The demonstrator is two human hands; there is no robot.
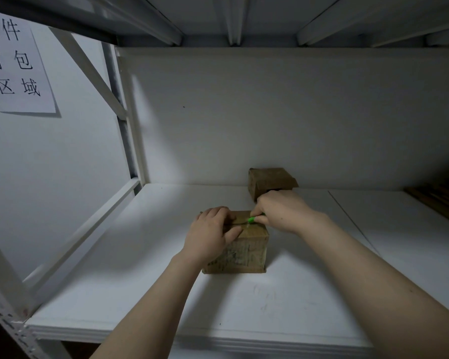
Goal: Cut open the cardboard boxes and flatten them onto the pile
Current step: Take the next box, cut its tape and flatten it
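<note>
— What does the right hand (283, 211) hide?
— Most of the green tool (252, 219); only a stub shows, its blade too fine to make out. It also covers the lower front of the rear box (270, 178).
— And the near box (246, 251)?
— The left hand (210, 237) masks the left of its top; the print is blurred (unreadable).
— Edges?
— The wall sign (21, 73) is cut off left, a brown stack (438, 203) right.

Dim, shadowy, wide-angle edge distortion

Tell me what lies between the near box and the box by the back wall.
In the head view, the right hand, gripping a green cutter, fills that gap.
</note>
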